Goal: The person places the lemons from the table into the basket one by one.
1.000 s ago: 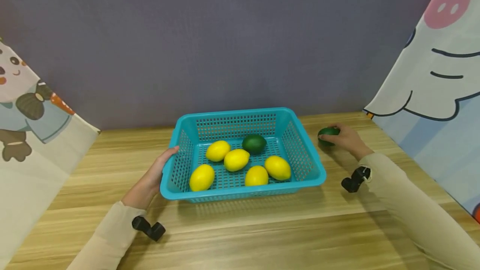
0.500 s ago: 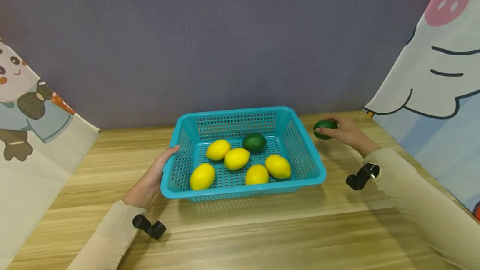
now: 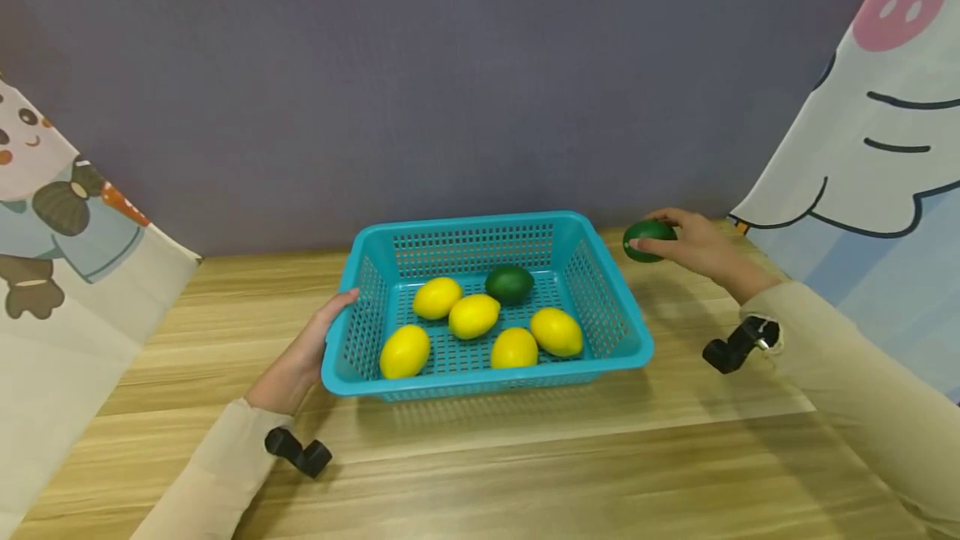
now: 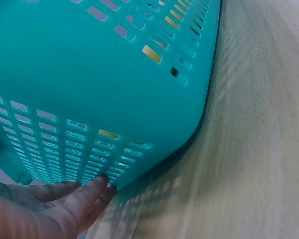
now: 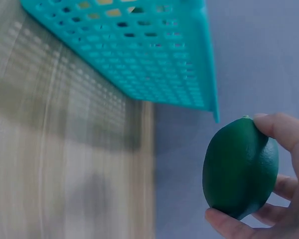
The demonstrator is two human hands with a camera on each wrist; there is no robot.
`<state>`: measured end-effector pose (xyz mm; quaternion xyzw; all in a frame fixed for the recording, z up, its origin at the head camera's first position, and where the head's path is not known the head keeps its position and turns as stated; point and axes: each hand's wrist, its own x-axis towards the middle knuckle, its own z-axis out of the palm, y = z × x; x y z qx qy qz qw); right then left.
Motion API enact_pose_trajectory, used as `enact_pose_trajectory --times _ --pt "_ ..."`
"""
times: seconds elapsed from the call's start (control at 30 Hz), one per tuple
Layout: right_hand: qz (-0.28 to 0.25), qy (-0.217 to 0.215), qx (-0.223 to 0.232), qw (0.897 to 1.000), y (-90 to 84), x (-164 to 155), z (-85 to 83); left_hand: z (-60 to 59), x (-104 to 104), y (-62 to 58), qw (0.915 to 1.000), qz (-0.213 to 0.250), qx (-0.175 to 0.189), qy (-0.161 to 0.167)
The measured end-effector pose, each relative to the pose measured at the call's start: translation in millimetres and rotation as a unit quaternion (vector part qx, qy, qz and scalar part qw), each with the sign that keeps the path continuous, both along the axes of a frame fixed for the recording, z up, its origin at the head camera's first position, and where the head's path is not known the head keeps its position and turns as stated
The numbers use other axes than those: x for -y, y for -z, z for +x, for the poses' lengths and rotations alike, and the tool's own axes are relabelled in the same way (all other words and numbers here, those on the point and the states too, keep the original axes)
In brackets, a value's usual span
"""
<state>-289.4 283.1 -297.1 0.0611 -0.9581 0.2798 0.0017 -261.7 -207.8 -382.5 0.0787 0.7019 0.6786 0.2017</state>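
A blue-green plastic basket (image 3: 480,384) with perforated walls holds several yellow lemons (image 3: 405,352) and one green lime (image 3: 509,284). My left hand (image 3: 306,355) grips the basket's left side, the thumb at the rim and the fingers (image 4: 87,196) against the outer wall. To the right of the basket, my right hand (image 3: 703,245) pinches a second green lime (image 5: 236,172) between thumb and fingers. That lime is lifted above the table, beside the basket's far right corner, and its ends show in the right wrist view.
The basket stands on a wood-grain table (image 3: 480,473). A grey partition (image 3: 465,82) rises behind it. Cartoon-printed cloths hang at the left (image 3: 67,207) and right (image 3: 892,132). Each wrist carries a black camera mount.
My right hand has lifted the second lime off the table, moving it up and slightly left in the head view. My left hand and the basket have stayed in place.
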Motion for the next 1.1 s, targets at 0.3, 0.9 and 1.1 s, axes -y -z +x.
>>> enact_pose_trajectory --times 0.3,0.9,1.1 --pt "0.018 -0.019 -0.003 1.000 -22.1 22 1.8 0.9 2 -1.6 0.9999 -0.003 0.011 -0.007" --pt "-0.008 -0.070 -0.003 0.997 -36.1 72 -8.4 0.6 1 -1.8 0.9998 -0.001 0.014 -0.012" --pt "-0.010 -0.086 0.013 0.996 -30.3 91 -11.2 -0.1 0 -1.3 1.0000 0.002 0.006 -0.007"
